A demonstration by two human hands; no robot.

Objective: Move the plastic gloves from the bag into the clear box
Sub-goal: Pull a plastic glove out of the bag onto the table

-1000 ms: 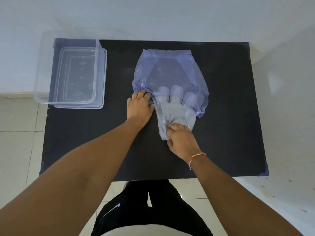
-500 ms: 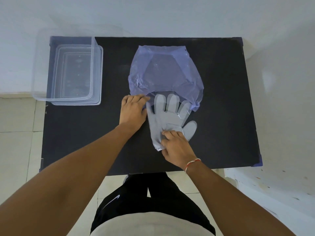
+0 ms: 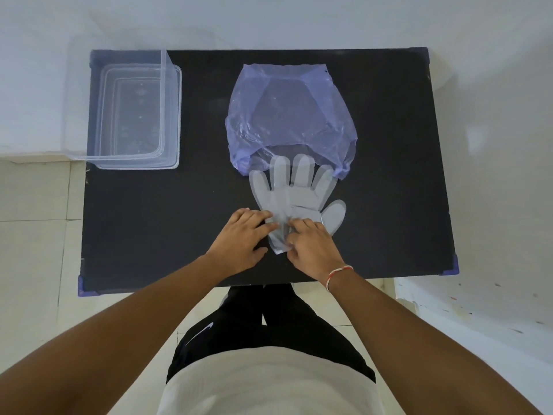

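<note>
The thin see-through plastic gloves lie flat on the black table, fingers pointing away from me. Only their fingertips still sit inside the mouth of the bluish plastic bag lying further back. My right hand pinches the gloves' cuff end. My left hand has its fingertips on the cuff's left edge, touching the plastic. The clear box stands empty at the table's far left corner.
The clear box stands on a clear lid or tray and overhangs the table's left edge. A white wall rises behind the table; tiled floor lies below on the left. My legs and torso are at the near edge.
My right hand has pulled the gloves toward me, almost wholly out of the bag. My left hand has left the bag's mouth and come down onto the gloves' cuff.
</note>
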